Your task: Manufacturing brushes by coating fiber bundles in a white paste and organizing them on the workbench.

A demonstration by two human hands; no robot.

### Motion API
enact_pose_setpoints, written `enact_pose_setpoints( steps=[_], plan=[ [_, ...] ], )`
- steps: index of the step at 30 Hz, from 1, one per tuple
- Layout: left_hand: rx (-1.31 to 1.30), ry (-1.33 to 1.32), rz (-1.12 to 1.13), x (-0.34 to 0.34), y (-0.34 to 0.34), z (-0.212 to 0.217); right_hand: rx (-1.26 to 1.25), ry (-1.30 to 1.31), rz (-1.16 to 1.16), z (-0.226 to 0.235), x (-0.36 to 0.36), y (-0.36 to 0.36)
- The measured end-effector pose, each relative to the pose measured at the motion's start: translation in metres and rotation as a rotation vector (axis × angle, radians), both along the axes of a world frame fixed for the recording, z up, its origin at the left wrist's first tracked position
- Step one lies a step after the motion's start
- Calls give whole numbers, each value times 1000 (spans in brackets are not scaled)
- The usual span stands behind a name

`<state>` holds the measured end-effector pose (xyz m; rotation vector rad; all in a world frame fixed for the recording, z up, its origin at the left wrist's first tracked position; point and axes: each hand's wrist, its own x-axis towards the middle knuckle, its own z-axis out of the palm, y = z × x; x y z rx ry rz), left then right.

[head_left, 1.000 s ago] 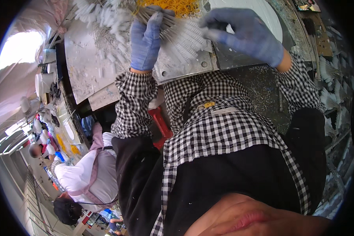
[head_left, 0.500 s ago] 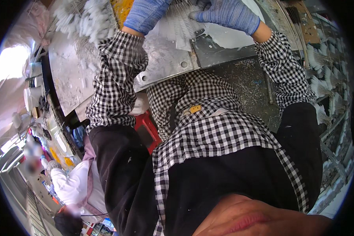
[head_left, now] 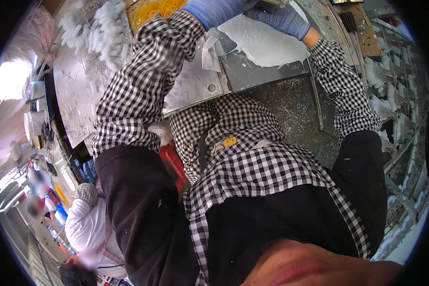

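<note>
Both my hands wear blue knitted gloves and reach to the top edge of the picture. My left hand (head_left: 217, 12) has its fingers cut off by that edge and close to the right hand's. My right hand (head_left: 283, 21) points leftward, its fingertips dark and near the left glove; whatever lies between the hands is hidden. Below them, a thick white paste (head_left: 264, 43) is spread on a dark grey plate (head_left: 252, 78). A crumpled whitish sheet (head_left: 209, 53) hangs at the plate's left side, beside a bare metal plate (head_left: 186, 90).
A heap of white-bristled wire brushes (head_left: 97, 33) lies at the far left, next to yellow rings (head_left: 159, 10). Racks of similar white brushes (head_left: 391, 86) stand at the right. A red stool (head_left: 172, 162) is below the table. A person in white (head_left: 88, 221) sits at the lower left.
My left hand has moved right and up, toward the right hand. The fan of thin wires seen between my hands is out of sight, and more white paste is exposed.
</note>
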<state>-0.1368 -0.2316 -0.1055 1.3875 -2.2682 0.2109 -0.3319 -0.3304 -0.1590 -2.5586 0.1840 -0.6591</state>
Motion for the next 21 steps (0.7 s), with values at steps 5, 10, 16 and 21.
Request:
enact_pose_setpoints(
  steps=[5, 10, 16, 21],
  plan=[
    [-59, -141, -30, -11, -3, -7, 326, 141, -2, -35, -4, -12],
    [66, -249, -6, -15, -10, -8, 60, 175, -82, -52, -6, -17],
    [28, -159, -77, -20, -10, -10, 114, 279, -153, -94, -22, -41],
    [48, -188, -104, -25, -9, -9, 244, 154, -94, -113, -36, -39]
  ],
)
